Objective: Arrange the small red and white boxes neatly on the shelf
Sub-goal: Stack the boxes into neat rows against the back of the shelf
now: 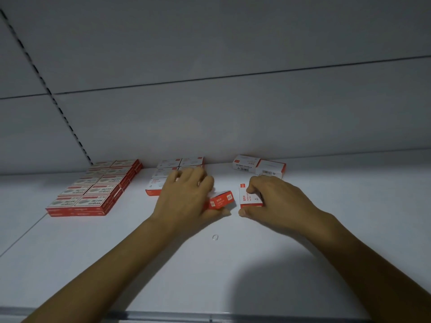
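Head view: small red-edged white boxes [270, 167] on white shelf [233, 276]

Both bare forearms [112, 259] reach forward from the lower corners, converging. The left hand [186, 197] lies palm down, fingers curled, thumb beneath, pinching a tilted box [221, 199]. The right hand [279, 199], just beside it, grips a second box [250, 197] between curled fingers and thumb.

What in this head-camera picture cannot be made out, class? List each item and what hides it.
Head view:
1. The rows of boxes at the back: partly covered by the left hand, so no count.
2. Print on the tilted box and the box that the right hand holds: too small, blurred.
3. The small ring on the shelf: too small to identify.
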Demonstrator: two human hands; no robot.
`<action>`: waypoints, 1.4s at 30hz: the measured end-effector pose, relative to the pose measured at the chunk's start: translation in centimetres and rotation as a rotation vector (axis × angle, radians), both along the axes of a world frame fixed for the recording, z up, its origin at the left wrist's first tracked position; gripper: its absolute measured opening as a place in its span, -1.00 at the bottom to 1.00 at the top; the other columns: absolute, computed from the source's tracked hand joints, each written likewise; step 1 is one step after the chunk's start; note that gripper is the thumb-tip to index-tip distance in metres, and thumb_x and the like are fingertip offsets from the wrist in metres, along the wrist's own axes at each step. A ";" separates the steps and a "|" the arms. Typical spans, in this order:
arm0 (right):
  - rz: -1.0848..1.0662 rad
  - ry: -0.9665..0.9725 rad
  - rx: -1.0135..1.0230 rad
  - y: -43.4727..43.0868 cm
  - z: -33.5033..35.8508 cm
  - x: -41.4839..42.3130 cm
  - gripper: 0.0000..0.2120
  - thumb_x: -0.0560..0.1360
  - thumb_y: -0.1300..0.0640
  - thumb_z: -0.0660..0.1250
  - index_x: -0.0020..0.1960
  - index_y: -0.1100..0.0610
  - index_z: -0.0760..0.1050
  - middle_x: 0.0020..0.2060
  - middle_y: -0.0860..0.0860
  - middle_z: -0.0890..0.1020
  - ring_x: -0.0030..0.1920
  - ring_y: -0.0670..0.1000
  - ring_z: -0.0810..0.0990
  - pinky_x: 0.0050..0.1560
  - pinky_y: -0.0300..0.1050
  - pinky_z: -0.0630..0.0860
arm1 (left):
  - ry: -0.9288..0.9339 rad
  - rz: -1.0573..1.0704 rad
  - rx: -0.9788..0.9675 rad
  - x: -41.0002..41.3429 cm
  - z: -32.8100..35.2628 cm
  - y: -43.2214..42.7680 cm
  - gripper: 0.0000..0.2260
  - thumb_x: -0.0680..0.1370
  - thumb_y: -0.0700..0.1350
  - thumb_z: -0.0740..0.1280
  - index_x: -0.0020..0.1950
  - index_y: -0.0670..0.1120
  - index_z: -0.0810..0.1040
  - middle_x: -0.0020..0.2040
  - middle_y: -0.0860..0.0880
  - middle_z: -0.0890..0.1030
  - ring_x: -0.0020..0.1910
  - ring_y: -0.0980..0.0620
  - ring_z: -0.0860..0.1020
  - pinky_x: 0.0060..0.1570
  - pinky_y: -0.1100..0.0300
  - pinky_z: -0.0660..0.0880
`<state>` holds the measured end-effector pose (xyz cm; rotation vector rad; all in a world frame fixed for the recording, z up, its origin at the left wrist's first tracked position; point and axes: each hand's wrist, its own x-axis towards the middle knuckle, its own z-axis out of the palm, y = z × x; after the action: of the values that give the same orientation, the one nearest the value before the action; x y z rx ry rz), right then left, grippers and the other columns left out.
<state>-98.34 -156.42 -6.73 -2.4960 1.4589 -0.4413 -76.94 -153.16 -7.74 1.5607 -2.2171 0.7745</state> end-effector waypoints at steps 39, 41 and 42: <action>0.121 -0.181 -0.049 -6.4 5.2 11.1 -0.67 0.44 0.14 0.38 0.20 0.01 0.50 0.10 -0.06 0.59 0.05 -0.03 0.53 0.02 -0.09 0.50 | 0.374 -0.104 0.459 11.9 3.7 -3.0 -0.44 0.47 0.06 0.41 0.42 -0.06 0.36 0.23 -0.05 0.42 0.15 0.02 0.44 0.02 0.33 0.31; 0.081 -0.151 -0.040 -7.5 5.1 12.5 -0.67 0.45 0.13 0.39 0.20 -0.02 0.48 0.13 -0.09 0.57 0.10 -0.03 0.52 0.05 -0.09 0.49 | 0.456 -0.083 0.420 12.7 4.2 -4.0 -0.48 0.47 -0.04 0.43 0.38 -0.07 0.38 0.23 -0.06 0.44 0.15 0.00 0.47 0.05 0.29 0.39; 0.065 -0.142 -0.033 -7.9 5.0 13.0 -0.67 0.45 0.12 0.39 0.20 -0.03 0.48 0.15 -0.09 0.57 0.11 -0.03 0.52 0.07 -0.08 0.49 | 0.514 -0.078 0.416 13.0 4.5 -4.6 -0.50 0.46 -0.08 0.44 0.36 -0.06 0.38 0.21 -0.06 0.45 0.13 0.00 0.48 0.06 0.25 0.43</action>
<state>-85.29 -164.30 -1.69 -2.4732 1.3242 -0.6212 -63.93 -157.75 -3.25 1.6037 -2.0992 -0.1266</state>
